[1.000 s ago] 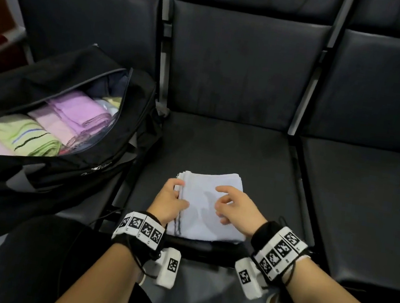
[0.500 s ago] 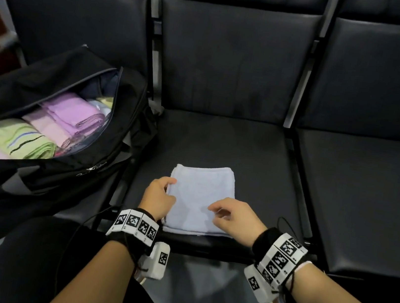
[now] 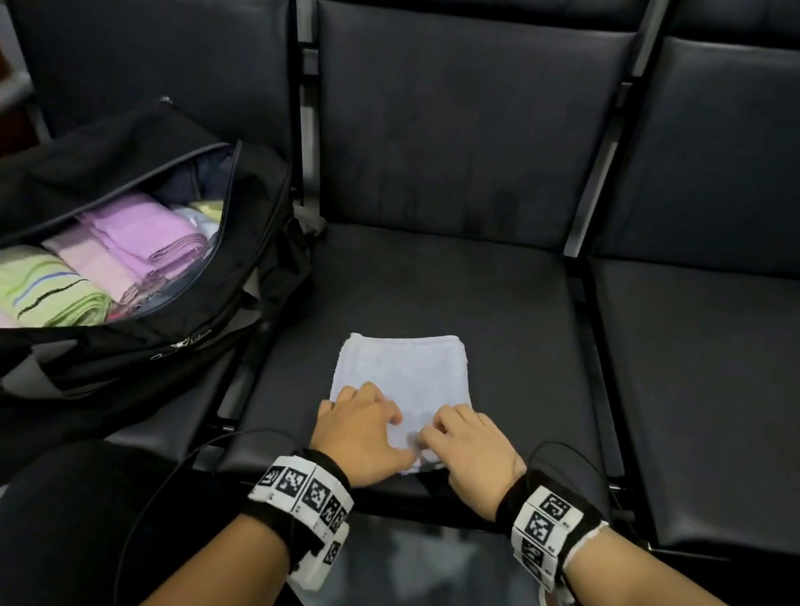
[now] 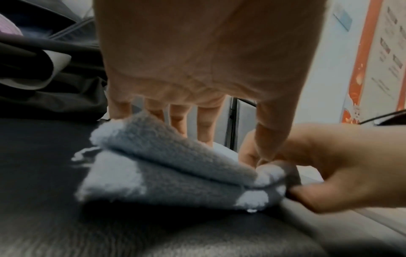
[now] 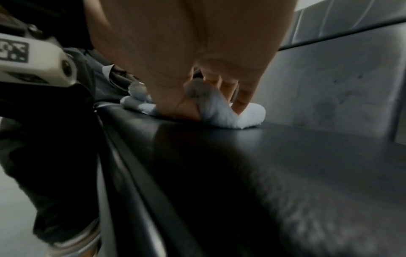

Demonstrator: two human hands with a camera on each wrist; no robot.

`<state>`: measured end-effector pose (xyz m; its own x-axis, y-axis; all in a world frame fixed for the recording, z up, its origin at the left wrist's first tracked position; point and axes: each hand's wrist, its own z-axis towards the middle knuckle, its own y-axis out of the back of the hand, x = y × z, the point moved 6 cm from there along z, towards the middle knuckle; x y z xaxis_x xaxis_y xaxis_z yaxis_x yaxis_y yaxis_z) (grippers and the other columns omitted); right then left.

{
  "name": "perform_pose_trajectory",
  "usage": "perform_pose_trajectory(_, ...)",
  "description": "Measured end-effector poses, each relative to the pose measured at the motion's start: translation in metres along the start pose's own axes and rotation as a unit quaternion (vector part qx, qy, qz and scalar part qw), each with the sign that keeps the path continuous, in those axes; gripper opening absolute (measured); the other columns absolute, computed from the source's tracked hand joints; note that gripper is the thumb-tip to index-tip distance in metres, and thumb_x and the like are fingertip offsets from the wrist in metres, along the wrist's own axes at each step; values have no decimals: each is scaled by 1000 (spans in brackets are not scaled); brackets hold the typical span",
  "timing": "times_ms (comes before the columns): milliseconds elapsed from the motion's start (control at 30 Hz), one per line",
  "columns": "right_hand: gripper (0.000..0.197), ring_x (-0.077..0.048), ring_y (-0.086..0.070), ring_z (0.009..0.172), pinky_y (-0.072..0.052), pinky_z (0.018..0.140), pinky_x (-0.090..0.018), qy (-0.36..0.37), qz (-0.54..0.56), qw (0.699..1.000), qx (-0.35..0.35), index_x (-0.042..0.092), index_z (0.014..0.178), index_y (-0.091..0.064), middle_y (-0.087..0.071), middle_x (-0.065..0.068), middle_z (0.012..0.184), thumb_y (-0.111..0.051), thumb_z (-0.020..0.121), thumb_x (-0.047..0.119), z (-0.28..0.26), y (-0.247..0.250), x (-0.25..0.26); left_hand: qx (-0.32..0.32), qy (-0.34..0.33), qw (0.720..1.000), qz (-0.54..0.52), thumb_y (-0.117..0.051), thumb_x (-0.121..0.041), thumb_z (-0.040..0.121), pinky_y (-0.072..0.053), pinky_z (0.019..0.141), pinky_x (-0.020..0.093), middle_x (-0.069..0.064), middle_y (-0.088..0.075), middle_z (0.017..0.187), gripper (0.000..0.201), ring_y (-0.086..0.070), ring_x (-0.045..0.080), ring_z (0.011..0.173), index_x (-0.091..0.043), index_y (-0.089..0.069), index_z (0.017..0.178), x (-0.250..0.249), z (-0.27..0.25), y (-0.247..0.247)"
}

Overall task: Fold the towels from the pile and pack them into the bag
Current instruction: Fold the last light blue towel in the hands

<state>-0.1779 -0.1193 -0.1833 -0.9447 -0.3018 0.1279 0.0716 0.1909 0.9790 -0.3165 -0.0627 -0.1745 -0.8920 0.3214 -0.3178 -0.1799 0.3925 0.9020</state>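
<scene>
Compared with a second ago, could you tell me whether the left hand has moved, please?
Yes. The left hand has slid right, away from the bag, from the towel's left edge onto its near edge.

Bare left grip (image 3: pixel 358 431) and right grip (image 3: pixel 469 453), black wristbands (image 3: pixel 285 519) with white square-code tags (image 3: pixel 539 523), thin black cable (image 3: pixel 152 489), dark trousers (image 3: pixel 56 537).

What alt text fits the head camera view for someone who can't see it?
On a black seat, the left hand presses a folded pale blue towel while the right hand pinches its near corner. An open black bag of folded towels sits beside it.
</scene>
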Motion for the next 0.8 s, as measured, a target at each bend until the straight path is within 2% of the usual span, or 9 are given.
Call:
perform_pose_trajectory(67, 42, -27, -50, 108, -45, 85, -39, -13, 23, 1000, 3, 19, 123, -57, -52, -5, 117, -46, 85, 5, 4, 2, -5, 6, -1, 1000, 19, -63, -70, 67, -33, 100, 36, -15, -46, 123, 61, -41, 13, 120, -38, -60, 119, -1, 0, -2)
perform_pose_trajectory(133, 38, -26, -53, 105, -47, 83, -41, -44, 97, 994, -14, 16, 117, -60, -54, -5, 112, -47, 84, 1, 7, 10, -11, 10, -5, 999, 39, -70, -62, 66, -34, 99, 36, -14, -45, 122, 60, -42, 15, 118, -38, -56, 119, -2, 0, -3)
perform_pose_trajectory(267, 44, -23, -60, 97, -48, 89, -35, -94, 259, 951, -138, 11, 116, -67, -64, -4, 106, -51, 80, -8, 2, 26, -27, -23, -6, 997, 73, -63, -23, 82, -39, 96, 38, -7, -49, 121, 41, -47, 21, 117, -31, -55, 122, 0, 4, 0)
perform_pose_trajectory(333, 48, -21, -59, 103, -45, 94, -27, -87, 263, 952, -130, 11, 123, -64, -64, -4, 113, -52, 80, -8, -1, 26, -26, -41, -7, 997, 70, -51, -10, 87, -42, 93, 39, -4, -53, 118, 33, -49, 23, 115, -28, -58, 115, 1, 6, 3)
perform_pose_trajectory(400, 49, -21, -57, 108, -43, 93, -25, -51, 216, 972, -81, 14, 122, -63, -62, -1, 116, -51, 79, -5, -5, 19, -21, -43, -13, 997, 61, -46, -7, 89, -44, 92, 39, -2, -55, 113, 28, -52, 23, 111, -25, -60, 106, 4, 8, 5)
perform_pose_trajectory(500, 38, -26, -60, 113, -49, 91, -40, 1, 150, 985, -80, 11, 112, -69, -66, -1, 117, -57, 77, 0, -11, 15, -19, -28, -35, 998, 32, -45, -4, 87, -48, 88, 39, 0, -60, 104, 25, -54, 24, 104, -23, -60, 89, 9, 9, 8)
perform_pose_trajectory(567, 29, -30, -65, 107, -51, 89, -43, -9, 191, 974, -119, 7, 104, -72, -70, -6, 110, -61, 79, -1, -13, 18, -26, -13, -58, 998, -18, -46, 0, 82, -50, 85, 40, 3, -63, 93, 25, -57, 28, 98, -19, -62, 81, 13, 11, 12)
perform_pose_trajectory(633, 19, -26, -66, 98, -51, 89, -37, -35, 263, 952, -153, 8, 100, -71, -71, -6, 102, -65, 84, 2, -13, 19, -35, -8, -64, 994, -90, -52, 0, 78, -51, 81, 38, 4, -65, 83, 20, -62, 30, 91, -16, -63, 75, 22, 11, 18)
perform_pose_trajectory(800, 11, -14, -63, 82, -52, 80, -33, -124, 376, 910, -122, 28, 92, -61, -68, 4, 86, -68, 87, 20, -9, 15, -57, -31, -20, 964, -262, -70, -6, 77, -51, 73, 29, 4, -72, 84, 12, -64, 17, 78, -13, -71, 87, 51, 13, 29)
